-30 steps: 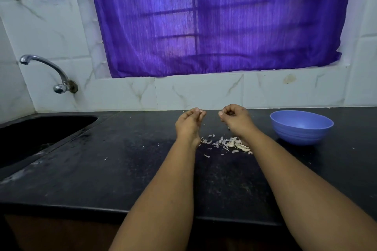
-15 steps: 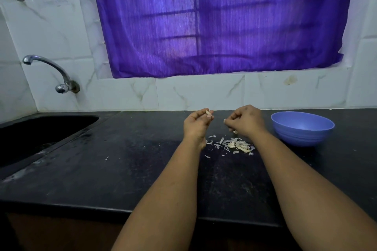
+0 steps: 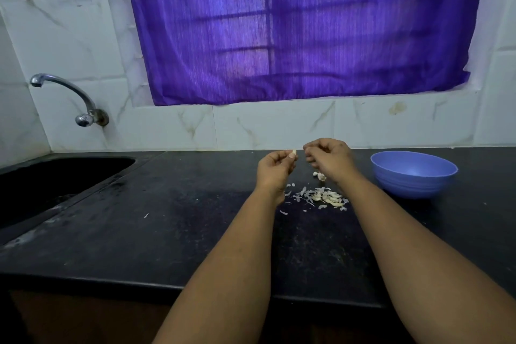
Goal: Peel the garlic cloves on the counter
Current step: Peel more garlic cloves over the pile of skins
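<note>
While the left hand [image 3: 275, 167] pinches a garlic clove [image 3: 293, 152] at its fingertips, the right hand [image 3: 329, 160], fingers curled (whether round a scrap of skin I cannot tell), has drawn back closer to it than half a second ago. Left of the blue bowl [image 3: 413, 176] the peel pile [image 3: 324, 197] lies on the bench [image 3: 139, 232]; another clove [image 3: 320, 175] now shows beyond it, so peeling likely continues.

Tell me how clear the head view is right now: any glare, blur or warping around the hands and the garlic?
Head view: dim and purple-tinted through the curtain, no glare on the black counter. The left hand, its garlic clove and the right hand are soft but readable. The garlic skins blur together. Wide-angle bending shows at the edges.
</note>
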`<state>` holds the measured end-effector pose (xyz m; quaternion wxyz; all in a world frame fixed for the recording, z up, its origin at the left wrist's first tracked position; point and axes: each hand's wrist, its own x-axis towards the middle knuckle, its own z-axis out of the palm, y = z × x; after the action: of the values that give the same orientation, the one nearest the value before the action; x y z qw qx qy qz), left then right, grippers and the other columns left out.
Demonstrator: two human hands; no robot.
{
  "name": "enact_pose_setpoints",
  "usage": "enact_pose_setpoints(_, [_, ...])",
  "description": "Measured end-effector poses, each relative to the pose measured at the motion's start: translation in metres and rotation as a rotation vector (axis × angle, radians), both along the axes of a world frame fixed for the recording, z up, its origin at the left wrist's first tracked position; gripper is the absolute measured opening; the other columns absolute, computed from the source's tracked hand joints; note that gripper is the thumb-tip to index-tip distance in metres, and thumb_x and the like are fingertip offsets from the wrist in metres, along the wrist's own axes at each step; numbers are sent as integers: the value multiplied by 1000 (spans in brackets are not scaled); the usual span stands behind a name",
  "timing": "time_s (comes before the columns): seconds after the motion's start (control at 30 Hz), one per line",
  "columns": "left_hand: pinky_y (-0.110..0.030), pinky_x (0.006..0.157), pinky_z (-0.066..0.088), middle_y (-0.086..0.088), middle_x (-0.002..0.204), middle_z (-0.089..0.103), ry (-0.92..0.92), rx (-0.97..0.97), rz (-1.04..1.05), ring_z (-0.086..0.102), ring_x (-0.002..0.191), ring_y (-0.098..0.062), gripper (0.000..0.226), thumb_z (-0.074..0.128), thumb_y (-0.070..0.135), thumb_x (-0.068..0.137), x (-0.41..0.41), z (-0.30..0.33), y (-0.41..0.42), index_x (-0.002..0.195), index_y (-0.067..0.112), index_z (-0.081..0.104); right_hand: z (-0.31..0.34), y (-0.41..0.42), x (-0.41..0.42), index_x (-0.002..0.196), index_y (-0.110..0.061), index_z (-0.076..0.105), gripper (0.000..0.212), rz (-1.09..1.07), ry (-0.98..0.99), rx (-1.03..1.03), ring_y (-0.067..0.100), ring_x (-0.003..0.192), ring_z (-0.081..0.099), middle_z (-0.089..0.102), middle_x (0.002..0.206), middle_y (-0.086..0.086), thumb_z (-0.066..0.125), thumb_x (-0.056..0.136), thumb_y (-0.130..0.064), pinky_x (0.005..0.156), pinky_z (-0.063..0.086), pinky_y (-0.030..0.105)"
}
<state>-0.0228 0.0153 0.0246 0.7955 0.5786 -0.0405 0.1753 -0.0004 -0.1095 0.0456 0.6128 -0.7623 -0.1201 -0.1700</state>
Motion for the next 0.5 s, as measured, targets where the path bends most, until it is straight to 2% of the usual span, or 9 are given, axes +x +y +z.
enact_pose_setpoints(0.03, [-14, 69, 50, -3, 80, 65, -5, 20, -4, 59, 74, -8, 11, 61, 3, 92, 0, 0, 0, 84, 11, 63, -2, 1, 0, 83, -26, 71, 10, 39, -5, 7, 21, 86, 70, 72, 84, 3, 67, 87, -17, 86, 57, 42])
enact_pose_setpoints(0.1, [-16, 71, 50, -3, 81, 66, -19, 74, -11, 60, 77, -10, 11, 62, 4, 92, 0, -2, 0, 84, 12, 63, -7, 2, 2, 91, -25, 72, 12, 106, -28, 5, 19, 91, 69, 72, 90, 4, 73, 84, -16, 91, 55, 40])
enact_pose_setpoints(0.23, [-17, 66, 48, -2, 79, 64, -24, 207, 17, 55, 73, -8, 9, 62, 7, 93, 0, -4, -1, 86, 12, 64, -8, 2, 1, 91, -15, 73, 10, 111, -21, 6, 22, 92, 69, 74, 91, 7, 75, 82, -10, 89, 56, 35])
enact_pose_setpoints(0.3, [-17, 65, 47, 0, 78, 64, -18, 250, 42, 55, 70, -6, 8, 62, 11, 93, 0, -4, -1, 86, 13, 63, -7, 1, 0, 88, -11, 72, 7, 129, 43, 90, 21, 87, 69, 73, 89, 9, 74, 83, -7, 83, 57, 30])
enact_pose_setpoints(0.4, [-22, 65, 46, 2, 74, 62, -26, 363, 103, 53, 66, -6, 12, 61, 15, 94, 1, -6, -1, 82, 15, 62, -6, 1, -4, 85, -5, 69, 4, 192, 186, 245, 13, 74, 65, 70, 83, 10, 70, 84, -2, 66, 54, 18])
enact_pose_setpoints(0.5, [-27, 64, 48, 2, 76, 63, -58, 509, 190, 54, 66, -8, 8, 64, 19, 92, 2, -9, 0, 86, 13, 64, -6, 0, -4, 84, -2, 67, 3, 244, 295, 387, 11, 68, 66, 69, 80, 10, 68, 85, 1, 60, 54, 16])
